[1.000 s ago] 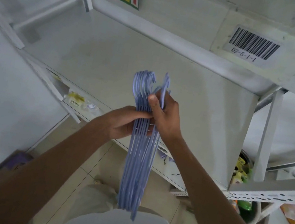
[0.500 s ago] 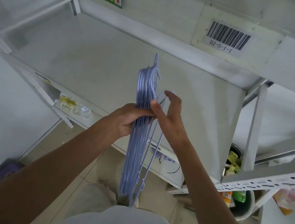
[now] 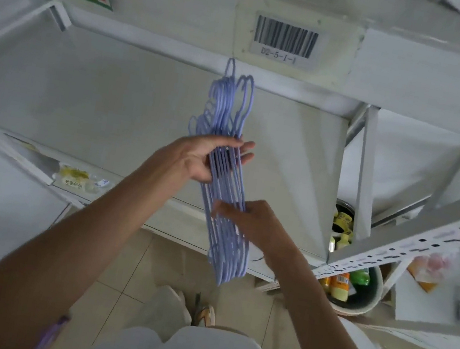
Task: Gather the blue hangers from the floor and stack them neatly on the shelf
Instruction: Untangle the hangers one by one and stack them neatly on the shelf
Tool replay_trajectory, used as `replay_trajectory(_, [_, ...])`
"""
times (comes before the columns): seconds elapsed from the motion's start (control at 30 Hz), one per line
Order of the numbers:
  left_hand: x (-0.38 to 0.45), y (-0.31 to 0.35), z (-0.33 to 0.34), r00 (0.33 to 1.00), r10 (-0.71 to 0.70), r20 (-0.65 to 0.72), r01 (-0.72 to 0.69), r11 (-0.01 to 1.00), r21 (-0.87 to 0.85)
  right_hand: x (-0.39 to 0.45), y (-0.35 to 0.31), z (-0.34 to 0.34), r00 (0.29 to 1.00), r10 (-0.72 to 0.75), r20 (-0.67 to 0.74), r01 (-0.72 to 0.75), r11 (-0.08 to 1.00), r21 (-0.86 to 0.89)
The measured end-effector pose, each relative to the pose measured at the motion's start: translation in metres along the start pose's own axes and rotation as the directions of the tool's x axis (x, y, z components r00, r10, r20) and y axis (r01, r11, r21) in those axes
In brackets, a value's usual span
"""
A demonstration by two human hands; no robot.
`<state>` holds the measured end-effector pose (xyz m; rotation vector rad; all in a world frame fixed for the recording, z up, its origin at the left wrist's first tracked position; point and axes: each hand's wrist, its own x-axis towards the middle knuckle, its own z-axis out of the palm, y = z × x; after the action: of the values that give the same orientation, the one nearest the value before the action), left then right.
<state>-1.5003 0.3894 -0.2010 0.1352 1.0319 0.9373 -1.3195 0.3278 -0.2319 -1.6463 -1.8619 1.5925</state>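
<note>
Left hand: fingers wrapped loosely round the bundle of blue hangers near its upper half, carrying it edge-on above the white shelf, hooks pointing away. Right hand: blurred, fingers against the bundle's lower part; grip or mere touch cannot be told. Progress, judged: gathering looks done; the bundle is not yet laid on the shelf.

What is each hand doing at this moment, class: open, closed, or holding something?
Left hand: holding the bundle of blue hangers, fingers wrapped round it.
Right hand: on the bundle lower down; blurred, so its grip cannot be told.
</note>
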Motion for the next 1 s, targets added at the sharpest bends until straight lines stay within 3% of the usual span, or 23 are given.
replay_trajectory(0.1, [0.017,0.022,0.013,1.0,-0.008,-0.025,0.01,0.997,0.08,0.027,-0.016,-0.03,0.99,-0.091,-0.107,0.048,0.934,-0.354])
replay_trajectory(0.13, [0.024,0.03,0.016,0.999,-0.005,-0.043,0.009,0.995,0.097,0.035,-0.02,-0.039,0.991,-0.108,-0.084,0.079,0.953,-0.291])
replay_trajectory(0.2, [0.038,0.047,0.023,0.999,0.018,-0.051,-0.014,0.997,0.079,0.051,-0.024,-0.051,0.985,-0.148,0.087,0.13,0.974,0.185])
replay_trajectory(0.27, [0.051,0.061,0.029,0.998,0.043,-0.036,-0.041,0.998,0.046,0.068,-0.02,-0.058,0.941,-0.241,0.236,0.049,0.789,0.612])
replay_trajectory(0.33, [0.064,0.071,0.031,0.997,0.066,-0.03,-0.065,0.997,0.03,0.086,-0.012,-0.058,0.912,-0.299,0.282,-0.017,0.658,0.753])
replay_trajectory(0.4, [0.078,0.078,0.028,0.994,0.108,-0.03,-0.108,0.994,0.01,0.103,-0.006,-0.056,0.893,-0.308,0.329,-0.05,0.658,0.751])
replay_trajectory(0.6, [0.105,0.057,-0.006,0.989,0.145,-0.024,-0.143,0.986,0.086,0.118,0.027,-0.028,0.852,-0.136,0.505,-0.17,0.841,0.513])
replay_trajectory(0.87, [0.107,0.059,-0.018,0.988,0.154,0.01,-0.154,0.98,0.124,0.118,0.026,-0.007,0.845,-0.223,0.486,-0.197,0.715,0.671])
replay_trajectory(1.0, [0.113,0.046,-0.008,0.98,0.182,0.086,-0.192,0.974,0.122,0.119,0.04,-0.016,0.871,-0.202,0.448,-0.189,0.705,0.684])
